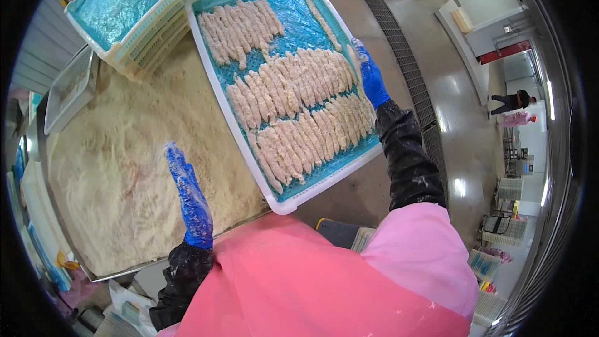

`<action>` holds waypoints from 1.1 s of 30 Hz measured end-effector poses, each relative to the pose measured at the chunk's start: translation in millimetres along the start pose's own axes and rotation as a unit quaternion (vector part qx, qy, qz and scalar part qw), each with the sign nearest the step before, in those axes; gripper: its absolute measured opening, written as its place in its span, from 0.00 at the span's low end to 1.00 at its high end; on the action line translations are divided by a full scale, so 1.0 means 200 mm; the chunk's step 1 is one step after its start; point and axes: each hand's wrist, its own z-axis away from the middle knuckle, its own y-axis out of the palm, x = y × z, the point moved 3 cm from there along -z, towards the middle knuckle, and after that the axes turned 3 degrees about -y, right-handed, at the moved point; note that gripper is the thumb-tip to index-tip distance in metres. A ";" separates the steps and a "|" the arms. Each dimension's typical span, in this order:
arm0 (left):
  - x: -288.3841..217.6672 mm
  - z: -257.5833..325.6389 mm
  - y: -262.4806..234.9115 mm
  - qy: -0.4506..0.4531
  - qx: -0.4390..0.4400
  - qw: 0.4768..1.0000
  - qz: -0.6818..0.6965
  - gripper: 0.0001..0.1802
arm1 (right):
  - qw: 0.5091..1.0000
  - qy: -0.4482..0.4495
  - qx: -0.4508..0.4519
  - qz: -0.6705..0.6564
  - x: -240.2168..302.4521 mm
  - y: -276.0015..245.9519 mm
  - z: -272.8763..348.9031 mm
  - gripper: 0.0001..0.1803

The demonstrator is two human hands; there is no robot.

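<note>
Right hand [372, 78] gripping tray [274, 203], left hand [190, 196] flat

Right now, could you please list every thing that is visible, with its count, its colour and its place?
breaded strips: many, pale beige, in rows on the blue liner of the tray
tray: one, white rim with blue liner, tilted over the right part of the crumb bed, its right edge under the right hand
crumb bed: one, sandy beige, fills the work table on the left
stacked trays: one stack, cream with blue liner on top, upper left
shallow tray: one, whitish, far left
floor drain grate: one, grey, runs along the floor on the right
person: one, dark clothes, far right background
apron: one, pink, bottom centre
left hand: blue glove, open flat above the crumbs
right hand: blue glove, gripping the tray's right edge
</note>
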 end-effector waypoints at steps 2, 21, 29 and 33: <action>0.02 0.02 -0.05 -0.006 -0.030 0.999 -0.018 0.32 | 0.980 0.048 -0.100 -0.168 0.12 0.03 -0.01 0.28; 0.40 0.42 -1.32 -0.034 -0.038 0.742 -0.668 0.41 | 0.951 0.057 0.296 -0.072 0.41 2.55 0.72 0.21; 0.44 0.50 -1.84 0.018 -0.142 0.825 -0.546 0.31 | 0.948 -0.038 0.316 -0.034 0.50 3.09 1.34 0.22; 0.44 0.46 -1.87 0.018 -0.152 0.849 -0.505 0.29 | 0.904 -0.262 0.254 0.224 0.85 3.27 1.20 0.18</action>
